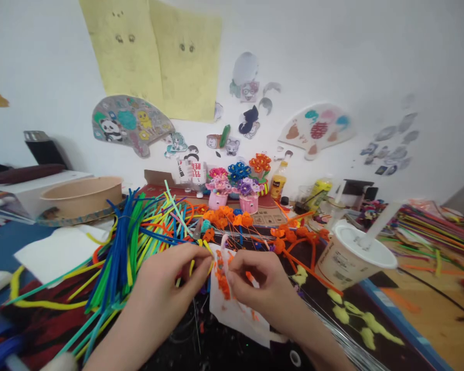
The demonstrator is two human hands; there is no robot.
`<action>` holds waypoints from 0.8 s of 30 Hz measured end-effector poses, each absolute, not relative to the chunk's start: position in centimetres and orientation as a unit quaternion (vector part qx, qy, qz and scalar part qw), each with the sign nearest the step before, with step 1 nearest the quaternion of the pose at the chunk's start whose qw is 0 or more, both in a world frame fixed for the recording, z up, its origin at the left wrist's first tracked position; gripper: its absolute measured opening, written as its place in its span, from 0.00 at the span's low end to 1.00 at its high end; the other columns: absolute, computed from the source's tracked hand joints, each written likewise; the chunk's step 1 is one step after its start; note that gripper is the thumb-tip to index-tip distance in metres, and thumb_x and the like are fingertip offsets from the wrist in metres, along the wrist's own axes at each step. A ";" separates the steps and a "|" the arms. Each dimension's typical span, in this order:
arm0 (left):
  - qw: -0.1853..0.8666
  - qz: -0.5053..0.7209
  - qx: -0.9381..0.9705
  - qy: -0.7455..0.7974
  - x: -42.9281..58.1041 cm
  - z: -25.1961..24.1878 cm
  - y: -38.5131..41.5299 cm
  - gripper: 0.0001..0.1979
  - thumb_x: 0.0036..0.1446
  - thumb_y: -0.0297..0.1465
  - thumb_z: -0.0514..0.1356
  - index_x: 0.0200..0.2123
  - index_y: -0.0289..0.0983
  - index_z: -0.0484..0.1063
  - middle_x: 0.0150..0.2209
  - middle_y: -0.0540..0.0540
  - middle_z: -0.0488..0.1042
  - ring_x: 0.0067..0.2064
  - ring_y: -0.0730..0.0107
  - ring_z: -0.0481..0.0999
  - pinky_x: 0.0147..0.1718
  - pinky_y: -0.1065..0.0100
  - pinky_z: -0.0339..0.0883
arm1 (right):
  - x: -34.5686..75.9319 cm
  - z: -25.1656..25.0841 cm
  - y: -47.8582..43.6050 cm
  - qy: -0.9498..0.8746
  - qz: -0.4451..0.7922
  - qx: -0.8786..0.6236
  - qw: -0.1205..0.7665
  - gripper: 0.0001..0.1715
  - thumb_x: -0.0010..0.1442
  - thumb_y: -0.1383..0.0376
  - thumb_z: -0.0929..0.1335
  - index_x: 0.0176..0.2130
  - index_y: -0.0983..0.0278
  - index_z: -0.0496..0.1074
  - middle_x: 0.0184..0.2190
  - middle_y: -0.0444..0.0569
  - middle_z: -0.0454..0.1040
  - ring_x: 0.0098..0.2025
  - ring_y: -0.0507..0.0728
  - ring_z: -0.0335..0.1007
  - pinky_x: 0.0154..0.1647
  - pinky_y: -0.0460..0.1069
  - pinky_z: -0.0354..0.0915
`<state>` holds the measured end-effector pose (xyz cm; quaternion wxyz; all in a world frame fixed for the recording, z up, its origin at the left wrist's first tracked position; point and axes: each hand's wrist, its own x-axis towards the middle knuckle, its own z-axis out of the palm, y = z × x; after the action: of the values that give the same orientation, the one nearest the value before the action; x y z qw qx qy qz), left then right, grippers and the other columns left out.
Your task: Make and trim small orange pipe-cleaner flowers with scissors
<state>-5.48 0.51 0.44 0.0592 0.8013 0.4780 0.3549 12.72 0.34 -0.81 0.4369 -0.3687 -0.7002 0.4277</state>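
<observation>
My right hand (261, 288) is closed in a pinch on a pale pink pipe cleaner (225, 252), which stands upright in front of the fingertips. Just left of it, my left hand (168, 286) has thumb and index finger pressed together; what lies between them is too small to make out. Bits of yellow pipe cleaner (206, 246) show beside and behind those left fingers. Below both hands lies a white sheet (226, 314) with orange fuzzy scraps (221, 275) on it, partly covered by the right hand.
Bundled blue and green pipe cleaners (118, 257) lie at left, near a round tan container (83, 196). Orange pipe-cleaner flowers (222, 217) lie behind the hands, before potted flowers (249, 202). A lidded cup with straw (351, 255) and pale yellow pieces (367, 322) are at right.
</observation>
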 end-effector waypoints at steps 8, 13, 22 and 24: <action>0.132 0.411 0.800 0.416 -4.0 0.3 -0.3 0.06 0.56 0.27 0.58 0.27 0.38 0.74 0.20 0.57 0.72 0.20 0.80 0.68 0.20 0.80 0.60 | 12.6 -0.7 0.3 -0.728 0.370 -0.389 0.427 0.10 0.50 0.74 0.64 0.21 0.64 0.63 0.17 0.39 0.61 0.22 0.48 0.54 0.24 0.43 0.52; 0.109 0.417 0.806 0.405 -3.9 -0.1 -0.1 0.08 0.55 0.26 0.56 0.26 0.37 0.74 0.18 0.56 0.71 0.18 0.80 0.67 0.18 0.80 0.60 | 12.6 -0.7 0.4 -0.731 0.354 -0.402 0.423 0.10 0.51 0.73 0.64 0.20 0.65 0.63 0.17 0.39 0.61 0.22 0.48 0.55 0.23 0.42 0.52; 0.073 0.408 0.816 0.402 -3.7 -0.8 -0.3 0.11 0.59 0.27 0.53 0.28 0.34 0.73 0.19 0.54 0.71 0.19 0.80 0.69 0.20 0.80 0.62 | 12.8 -1.3 0.8 -0.731 0.355 -0.400 0.425 0.09 0.51 0.74 0.65 0.22 0.65 0.68 0.18 0.40 0.67 0.23 0.48 0.61 0.25 0.42 0.57; 0.071 0.406 0.816 0.404 -3.7 -1.0 -0.3 0.10 0.60 0.27 0.54 0.29 0.34 0.73 0.21 0.53 0.72 0.20 0.80 0.71 0.21 0.81 0.62 | 12.8 -1.3 0.8 -0.731 0.353 -0.395 0.429 0.08 0.50 0.74 0.66 0.21 0.65 0.68 0.18 0.40 0.67 0.22 0.48 0.61 0.25 0.42 0.58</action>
<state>-3.71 -0.31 -0.99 0.0709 0.8162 0.4044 0.4065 12.81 0.78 -1.25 0.4292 -0.3950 -0.7314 0.3533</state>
